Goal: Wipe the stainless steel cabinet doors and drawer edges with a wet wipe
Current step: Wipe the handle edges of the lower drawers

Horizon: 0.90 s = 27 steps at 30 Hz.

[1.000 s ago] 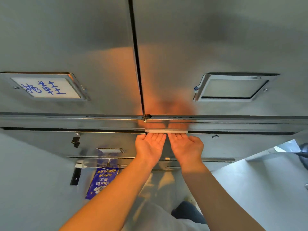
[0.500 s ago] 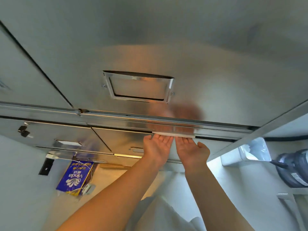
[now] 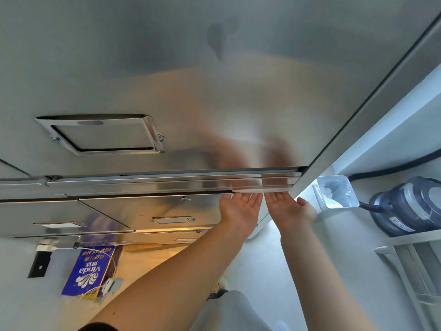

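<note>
Bare forearms [image 3: 171, 278], dark sleeve edge [image 3: 100, 327], pale grey garment [image 3: 229, 311]

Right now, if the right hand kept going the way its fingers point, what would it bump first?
Probably the white wet wipe that the right hand presses, then the steel drawer edge behind it.

Two hands [image 3: 239, 212] [image 3: 290, 211], one wet wipe [image 3: 253, 191] — one tissue pack [image 3: 91, 273], one water jug [image 3: 410, 206]

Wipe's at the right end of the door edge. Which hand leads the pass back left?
Left hand, probably. It presses the wet wipe on the side facing the long free run of door edge; the right hand is boxed against the cabinet's corner post.
</note>
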Each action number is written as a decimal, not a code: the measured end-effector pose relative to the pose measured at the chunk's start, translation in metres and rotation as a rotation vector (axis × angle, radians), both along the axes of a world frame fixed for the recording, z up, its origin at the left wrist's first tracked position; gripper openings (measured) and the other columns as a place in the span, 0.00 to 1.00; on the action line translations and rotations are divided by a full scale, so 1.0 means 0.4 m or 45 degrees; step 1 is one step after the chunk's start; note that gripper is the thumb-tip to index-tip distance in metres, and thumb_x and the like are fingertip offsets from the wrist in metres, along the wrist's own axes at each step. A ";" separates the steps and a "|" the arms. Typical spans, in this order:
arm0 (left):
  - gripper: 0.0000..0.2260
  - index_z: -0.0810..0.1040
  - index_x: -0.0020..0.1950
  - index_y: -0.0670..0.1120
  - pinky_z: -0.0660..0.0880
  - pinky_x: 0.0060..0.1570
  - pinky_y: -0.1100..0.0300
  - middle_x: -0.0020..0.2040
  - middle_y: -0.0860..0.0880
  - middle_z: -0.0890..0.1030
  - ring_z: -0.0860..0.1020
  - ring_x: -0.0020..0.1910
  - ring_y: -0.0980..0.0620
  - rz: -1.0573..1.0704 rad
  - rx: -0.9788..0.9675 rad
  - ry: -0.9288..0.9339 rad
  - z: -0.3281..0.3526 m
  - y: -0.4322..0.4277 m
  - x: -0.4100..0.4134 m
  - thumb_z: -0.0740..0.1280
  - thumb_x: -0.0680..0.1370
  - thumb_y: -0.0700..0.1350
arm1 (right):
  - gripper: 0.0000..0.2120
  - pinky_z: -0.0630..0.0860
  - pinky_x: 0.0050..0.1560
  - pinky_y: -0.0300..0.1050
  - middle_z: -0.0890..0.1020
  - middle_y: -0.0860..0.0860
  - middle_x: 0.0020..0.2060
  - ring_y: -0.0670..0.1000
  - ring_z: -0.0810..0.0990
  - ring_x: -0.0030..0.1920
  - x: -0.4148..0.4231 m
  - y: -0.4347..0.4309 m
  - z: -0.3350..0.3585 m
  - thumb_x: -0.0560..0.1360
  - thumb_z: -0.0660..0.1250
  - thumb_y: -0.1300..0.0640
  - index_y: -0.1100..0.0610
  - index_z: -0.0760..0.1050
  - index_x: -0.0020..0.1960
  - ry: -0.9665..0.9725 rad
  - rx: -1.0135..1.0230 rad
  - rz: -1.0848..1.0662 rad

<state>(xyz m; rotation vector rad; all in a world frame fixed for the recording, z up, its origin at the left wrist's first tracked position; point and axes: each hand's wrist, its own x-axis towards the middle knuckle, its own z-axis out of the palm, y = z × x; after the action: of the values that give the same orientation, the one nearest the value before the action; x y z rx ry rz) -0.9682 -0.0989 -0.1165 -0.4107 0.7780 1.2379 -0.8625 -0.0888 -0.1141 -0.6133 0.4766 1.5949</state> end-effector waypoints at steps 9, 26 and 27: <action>0.23 0.75 0.57 0.39 0.66 0.64 0.49 0.57 0.40 0.77 0.75 0.52 0.42 -0.023 0.005 0.000 0.006 0.002 -0.031 0.47 0.82 0.53 | 0.21 0.68 0.65 0.55 0.79 0.62 0.54 0.62 0.75 0.59 -0.043 -0.010 -0.003 0.80 0.45 0.56 0.67 0.72 0.57 -0.046 0.001 -0.088; 0.23 0.72 0.59 0.36 0.65 0.65 0.47 0.64 0.36 0.73 0.70 0.65 0.38 0.208 -0.036 -0.001 -0.007 -0.095 -0.512 0.47 0.82 0.52 | 0.23 0.64 0.68 0.54 0.70 0.61 0.67 0.60 0.68 0.68 -0.537 -0.093 0.007 0.81 0.44 0.56 0.64 0.61 0.72 -0.102 -0.103 0.105; 0.23 0.71 0.62 0.36 0.64 0.66 0.47 0.65 0.35 0.72 0.69 0.66 0.38 0.220 -0.043 0.001 -0.007 -0.101 -0.552 0.47 0.82 0.52 | 0.22 0.64 0.67 0.55 0.71 0.61 0.66 0.60 0.69 0.67 -0.577 -0.099 0.008 0.81 0.44 0.56 0.65 0.62 0.71 -0.099 -0.108 0.110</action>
<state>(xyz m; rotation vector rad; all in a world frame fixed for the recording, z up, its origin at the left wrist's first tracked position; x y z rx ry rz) -1.1891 -0.1394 -0.1195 -0.5129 0.7773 1.3872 -1.0934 -0.1284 -0.1110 -0.7665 0.4672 1.6323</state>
